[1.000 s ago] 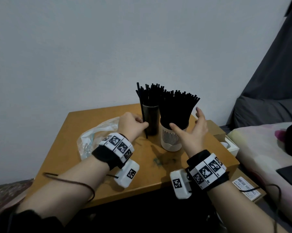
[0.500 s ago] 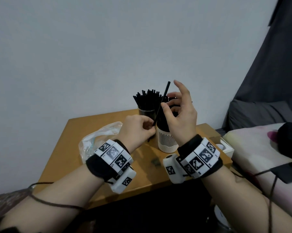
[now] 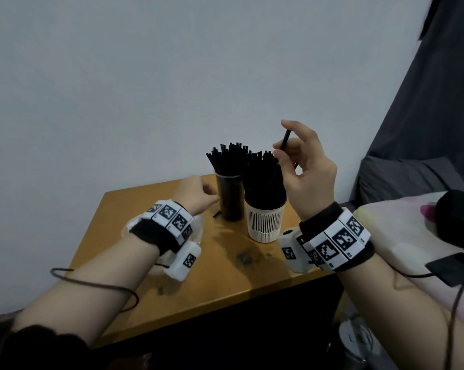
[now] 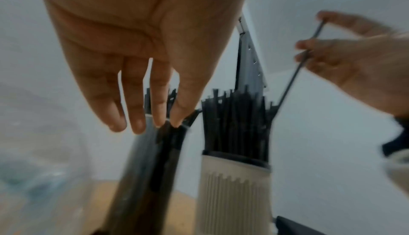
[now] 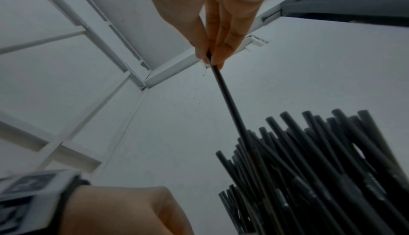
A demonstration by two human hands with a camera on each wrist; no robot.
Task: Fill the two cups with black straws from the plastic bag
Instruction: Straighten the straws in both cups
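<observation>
Two cups stand touching on our table (image 3: 225, 279), white cup (image 3: 265, 222) at three o'clock of the dark cup (image 3: 230, 198), both crammed. Our right hand (image 3: 309, 172) pinches one straw (image 3: 284, 142) above the white cup; our left hand (image 4: 141, 46), fingers loose, holds nothing. Forcing it in could splay neighbours or tip the cup.

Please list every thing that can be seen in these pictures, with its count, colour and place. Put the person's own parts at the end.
table: one, brown wood, against the wall
dark cup: one, black, at the table's back, full of straws
ribbed cup: one, white, right of the dark cup, full of straws
held straw: one, black, lower end among the ribbed cup's straws
loose straw: one, black, on the table by the dark cup
plastic bag: one, clear, under the left wrist
left hand: beside the dark cup, holding nothing
right hand: pinches the held straw
</observation>
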